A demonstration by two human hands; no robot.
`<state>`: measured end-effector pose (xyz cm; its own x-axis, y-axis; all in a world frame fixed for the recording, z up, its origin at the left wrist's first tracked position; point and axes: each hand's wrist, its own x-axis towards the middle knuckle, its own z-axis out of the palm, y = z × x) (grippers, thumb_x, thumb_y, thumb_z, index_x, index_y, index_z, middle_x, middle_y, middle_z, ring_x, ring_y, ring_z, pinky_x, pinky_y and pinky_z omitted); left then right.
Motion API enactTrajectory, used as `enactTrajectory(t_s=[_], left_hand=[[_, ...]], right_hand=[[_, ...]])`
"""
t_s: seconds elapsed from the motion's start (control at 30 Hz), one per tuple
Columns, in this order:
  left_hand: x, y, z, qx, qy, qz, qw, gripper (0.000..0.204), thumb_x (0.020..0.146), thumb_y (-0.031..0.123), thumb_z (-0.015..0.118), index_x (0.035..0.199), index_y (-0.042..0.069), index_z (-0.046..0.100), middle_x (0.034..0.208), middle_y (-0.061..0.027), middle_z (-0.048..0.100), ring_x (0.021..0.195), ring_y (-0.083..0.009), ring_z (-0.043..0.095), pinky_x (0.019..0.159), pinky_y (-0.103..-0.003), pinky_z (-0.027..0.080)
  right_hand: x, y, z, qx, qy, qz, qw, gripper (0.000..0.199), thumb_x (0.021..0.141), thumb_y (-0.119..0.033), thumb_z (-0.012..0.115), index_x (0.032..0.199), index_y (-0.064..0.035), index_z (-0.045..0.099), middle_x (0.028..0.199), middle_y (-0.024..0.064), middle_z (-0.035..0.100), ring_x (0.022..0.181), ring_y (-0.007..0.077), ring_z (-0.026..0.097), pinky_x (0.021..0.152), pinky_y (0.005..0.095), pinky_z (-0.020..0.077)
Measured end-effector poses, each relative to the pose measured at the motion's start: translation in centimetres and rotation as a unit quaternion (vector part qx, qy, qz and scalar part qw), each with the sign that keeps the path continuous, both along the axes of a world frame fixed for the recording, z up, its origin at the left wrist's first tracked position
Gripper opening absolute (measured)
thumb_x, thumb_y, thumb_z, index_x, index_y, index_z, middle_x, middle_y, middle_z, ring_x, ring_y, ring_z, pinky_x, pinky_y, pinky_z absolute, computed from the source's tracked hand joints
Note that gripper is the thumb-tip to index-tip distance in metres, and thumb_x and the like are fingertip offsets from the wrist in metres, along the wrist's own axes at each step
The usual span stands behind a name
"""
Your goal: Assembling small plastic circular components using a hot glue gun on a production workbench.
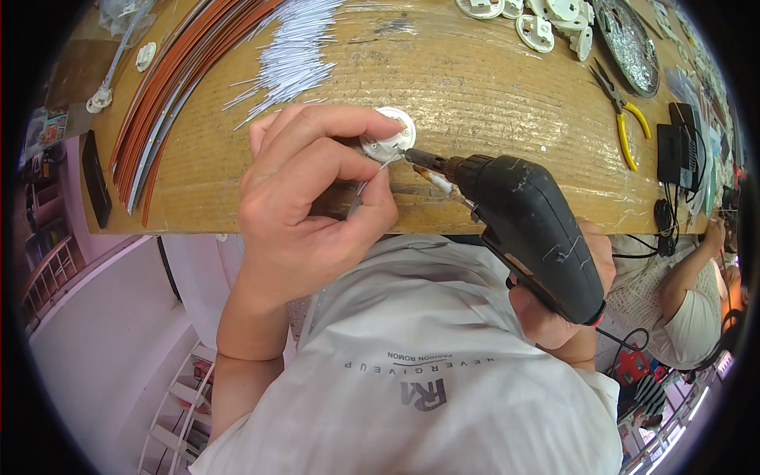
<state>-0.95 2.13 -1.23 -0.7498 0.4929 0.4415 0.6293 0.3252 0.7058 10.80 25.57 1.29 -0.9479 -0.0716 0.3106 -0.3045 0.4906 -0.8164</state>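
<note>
My left hand [297,198] is closed at the table's near edge, with its fingers on a small round white plastic cap [402,127] that has metal parts inside. A thin white wire [387,165] runs from the cap's lower side into the pinch of my thumb and finger. My right hand [546,323] is wrapped round the grip of a black pistol-shaped soldering gun [538,218]. Its metal tip meets the lower right of the cap, where the wire end lies. A whitish tube with a brown end [434,180] sits under the barrel. Most of my right fingers are hidden behind the gun.
White wires [297,55] and long orange strips [170,91] lie at the far left. More white caps [558,20], a round metal dish [629,47], yellow-handled pliers [625,119] and a black box with cables [677,150] are on the right. Another person [685,293] sits at right.
</note>
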Motion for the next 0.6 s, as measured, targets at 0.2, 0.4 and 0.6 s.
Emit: enactTrajectory(t_s=[0.2,0.4,0.6], left_hand=[[0.11,0.19,0.0,0.004,0.002,0.005,1.0,0.016,0.067,-0.004,0.075,0.072,0.006,0.063,0.102,-0.0033,0.075,0.082,-0.0188,0.063,0.084,-0.031,0.039],[0.12,0.21,-0.03,-0.001,0.005,0.007,1.0,0.016,0.068,-0.004,0.074,0.071,0.007,0.063,0.101,-0.0028,0.075,0.082,-0.0184,0.063,0.084,-0.031,0.039],[0.18,0.2,-0.02,-0.001,0.005,0.012,1.0,0.016,0.068,-0.004,0.075,0.071,0.007,0.062,0.101,-0.0021,0.075,0.08,-0.018,0.062,0.084,-0.031,0.039]], right_hand=[[0.17,0.19,0.06,0.033,-0.003,-0.004,0.999,0.028,0.055,0.005,0.065,0.083,0.0022,0.069,0.065,0.0089,0.063,0.047,0.0239,0.056,0.049,0.0305,0.0428],[0.3,0.2,-0.15,0.016,0.001,-0.002,1.0,0.029,0.055,0.005,0.064,0.083,0.0019,0.07,0.066,0.0085,0.064,0.047,0.0238,0.056,0.048,0.0305,0.0423],[0.41,0.33,-0.13,0.024,-0.001,-0.002,1.0,0.03,0.054,0.004,0.064,0.084,0.0013,0.07,0.068,0.0098,0.065,0.05,0.0264,0.059,0.05,0.0327,0.0443]])
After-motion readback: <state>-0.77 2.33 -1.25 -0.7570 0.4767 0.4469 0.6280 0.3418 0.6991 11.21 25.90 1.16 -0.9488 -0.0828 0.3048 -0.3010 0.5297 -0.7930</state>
